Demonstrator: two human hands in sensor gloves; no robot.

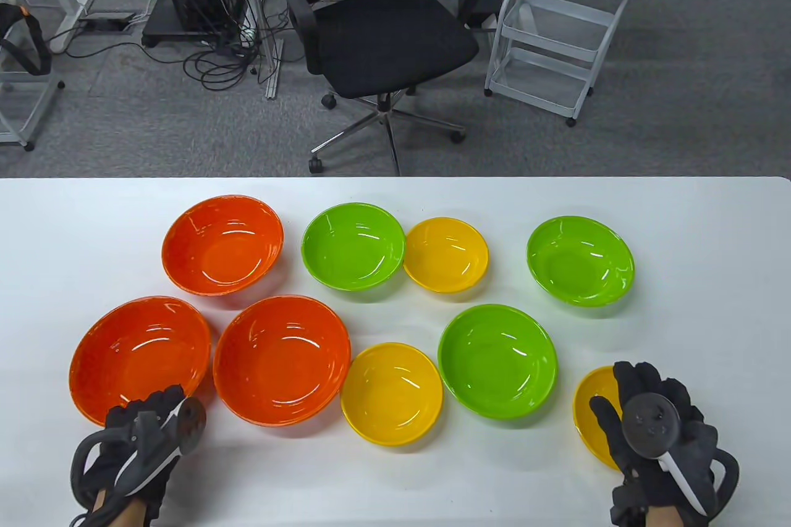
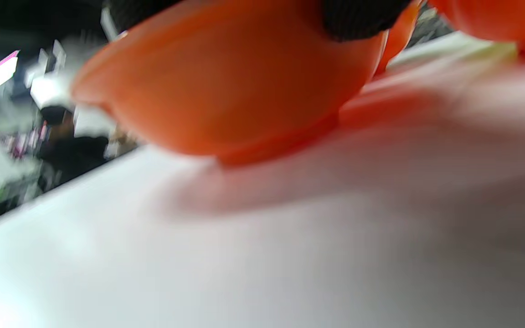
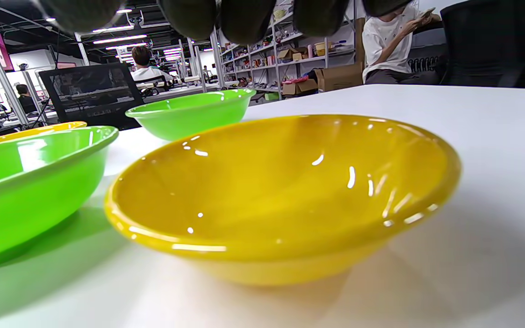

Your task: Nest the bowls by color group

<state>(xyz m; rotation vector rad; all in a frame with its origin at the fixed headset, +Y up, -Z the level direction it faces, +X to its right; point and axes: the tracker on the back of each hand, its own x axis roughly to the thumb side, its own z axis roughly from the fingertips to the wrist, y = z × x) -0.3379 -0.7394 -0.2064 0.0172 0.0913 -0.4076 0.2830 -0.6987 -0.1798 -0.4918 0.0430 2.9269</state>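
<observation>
Nine bowls stand singly on the white table (image 1: 680, 304). Three are orange: back (image 1: 222, 243), front left (image 1: 139, 354), front middle (image 1: 281, 360). Three are green: (image 1: 352, 246), (image 1: 581, 258), (image 1: 497, 360). Three are yellow: (image 1: 446, 255), (image 1: 391, 394), and front right (image 1: 590, 413). My left hand (image 1: 151, 400) is at the near rim of the front-left orange bowl (image 2: 226, 82). Its fingertips (image 2: 358, 18) lie against the bowl's outer wall; the thumb is hidden. My right hand (image 1: 615, 388) hovers open over the front-right yellow bowl (image 3: 285, 191), fingertips (image 3: 244, 18) above it.
The table's far edge runs across the middle of the table view, with an office chair (image 1: 383, 39) and a white cart (image 1: 556, 45) on the floor beyond. A green bowl (image 3: 30, 182) stands just left of the yellow one in the right wrist view.
</observation>
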